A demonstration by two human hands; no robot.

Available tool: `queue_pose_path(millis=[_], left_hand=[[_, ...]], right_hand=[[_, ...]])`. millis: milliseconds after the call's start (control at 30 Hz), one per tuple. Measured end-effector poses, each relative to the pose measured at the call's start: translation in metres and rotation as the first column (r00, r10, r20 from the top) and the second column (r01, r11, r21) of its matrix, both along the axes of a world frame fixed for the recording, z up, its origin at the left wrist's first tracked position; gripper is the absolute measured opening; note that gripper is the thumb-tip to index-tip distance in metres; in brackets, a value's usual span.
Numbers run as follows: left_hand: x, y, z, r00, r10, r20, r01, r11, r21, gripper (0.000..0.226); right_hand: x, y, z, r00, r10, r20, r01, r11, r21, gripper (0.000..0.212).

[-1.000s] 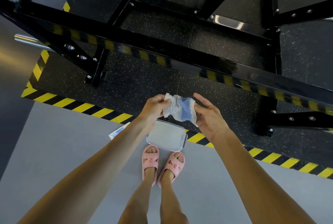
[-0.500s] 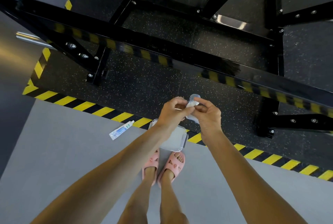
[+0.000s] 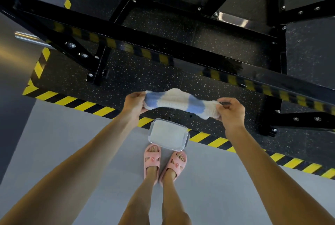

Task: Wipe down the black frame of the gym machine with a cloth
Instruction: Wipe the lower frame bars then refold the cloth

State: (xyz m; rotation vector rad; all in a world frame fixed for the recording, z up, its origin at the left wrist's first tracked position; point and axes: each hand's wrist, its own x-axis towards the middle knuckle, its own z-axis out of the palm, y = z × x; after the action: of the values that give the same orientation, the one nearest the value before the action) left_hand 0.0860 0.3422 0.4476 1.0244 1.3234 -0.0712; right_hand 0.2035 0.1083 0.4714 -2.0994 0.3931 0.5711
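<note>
1. Far left: a shiny metal bar [image 3: 29, 38] enters from the left edge; its far end is cut off by the frame edge, its near end is hidden behind the black frame [image 3: 181, 56].
2. The black frame crosses the view diagonally from upper left to right edge, above the dark speckled mat [image 3: 145, 76]. Its glossy face reflects the yellow-black tape [image 3: 72, 100], so the true surface is hard to read. Upper parts of the machine are cut off at the top edge.
3. Left hand [image 3: 134, 104]: fingers curled and pinching the left end of the cloth [image 3: 178, 102]. The fingertips are hidden behind the cloth and the hand.
4. Cloth: white with blue stripes, held stretched between both hands, in the air in front of the frame and not touching it. The lower edge sags slightly.
5. Clear plastic tray [image 3: 168, 135] lies on the floor below the cloth, straddling the tape line, just ahead of the pink slippers [image 3: 164, 161]. Cannot tell whether it holds anything.
6. Right hand [image 3: 233, 113]: thumb and forefinger pressed together on the right end of the cloth; remaining fingers folded under, not fully visible.
7. Both forearms run out of view at the bottom corners.
</note>
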Motion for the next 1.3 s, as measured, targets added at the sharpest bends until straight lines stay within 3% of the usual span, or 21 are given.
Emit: queue_pose_path(millis=[67,167,267,367,467,567,633,700,767,833,900,1000,1067,1167,1300], left_hand=[[-0.002,0.01,-0.001,0.998,-0.031,0.061,0.03,0.999,0.031,0.019],[-0.007,0.021,0.001,0.955,-0.265,0.13,0.252,0.962,0.109,0.025],[-0.014,0.028,0.002,0.874,-0.482,0.052,0.443,0.838,0.318,0.029],[-0.019,0.037,-0.001,0.841,-0.541,0.004,0.491,0.766,0.416,0.046],[-0.018,0.04,0.005,0.92,-0.378,0.101,0.336,0.896,0.29,0.042],[-0.02,0.04,0.01,0.94,-0.136,0.313,0.145,0.989,-0.007,0.044],[-0.025,0.041,0.011,0.929,-0.198,0.312,0.208,0.978,0.0,0.047],[-0.03,0.042,0.01,0.889,-0.419,0.183,0.384,0.902,0.197,0.042],[-0.031,0.042,0.007,0.799,-0.601,0.006,0.547,0.732,0.407,0.03],[-0.031,0.04,0.001,0.722,-0.674,-0.155,0.619,0.531,0.579,0.019],[-0.028,0.038,-0.001,0.73,-0.65,-0.212,0.604,0.468,0.645,0.01],[-0.021,0.037,0.003,0.786,-0.613,-0.081,0.55,0.633,0.544,0.01],[-0.019,0.034,0.008,0.813,-0.582,-0.02,0.532,0.729,0.431,0.02],[-0.013,0.019,0.012,0.832,-0.554,-0.025,0.503,0.735,0.454,0.021],[0.0,-0.017,0.02,0.807,-0.59,-0.023,0.498,0.659,0.564,0.01]], right_hand=[[0.002,-0.003,0.001,0.999,0.029,-0.033,-0.029,0.999,0.019,0.022],[0.004,-0.003,0.004,0.992,0.095,-0.088,-0.088,0.993,0.078,0.024],[0.003,-0.002,0.008,0.974,0.197,-0.114,-0.185,0.976,0.111,0.033],[0.0,-0.004,0.011,0.93,0.352,-0.101,-0.356,0.934,-0.019,0.047],[-0.003,-0.004,0.014,0.873,0.487,-0.033,-0.483,0.852,-0.201,0.046],[-0.004,-0.003,0.02,0.867,0.495,0.057,-0.475,0.855,-0.209,0.03],[-0.003,-0.003,0.021,0.876,0.475,0.081,-0.455,0.87,-0.19,0.018],[0.0,-0.004,0.017,0.892,0.448,0.066,-0.43,0.883,-0.19,0.015],[0.002,-0.003,0.016,0.916,0.398,0.049,-0.387,0.909,-0.158,0.016],[0.001,-0.001,0.016,0.95,0.312,0.025,-0.31,0.948,-0.065,0.016],[-0.002,0.001,0.017,0.983,0.18,-0.025,-0.179,0.983,0.029,0.014],[-0.006,0.005,0.019,0.996,-0.028,-0.087,0.04,0.991,0.129,0.003],[-0.009,0.01,0.017,0.996,-0.057,-0.063,0.064,0.991,0.12,0.014],[-0.019,0.019,0.014,0.999,0.046,0.021,-0.048,0.996,0.074,0.023],[-0.037,0.042,0.011,0.99,0.135,0.042,-0.139,0.981,0.133,0.027]])
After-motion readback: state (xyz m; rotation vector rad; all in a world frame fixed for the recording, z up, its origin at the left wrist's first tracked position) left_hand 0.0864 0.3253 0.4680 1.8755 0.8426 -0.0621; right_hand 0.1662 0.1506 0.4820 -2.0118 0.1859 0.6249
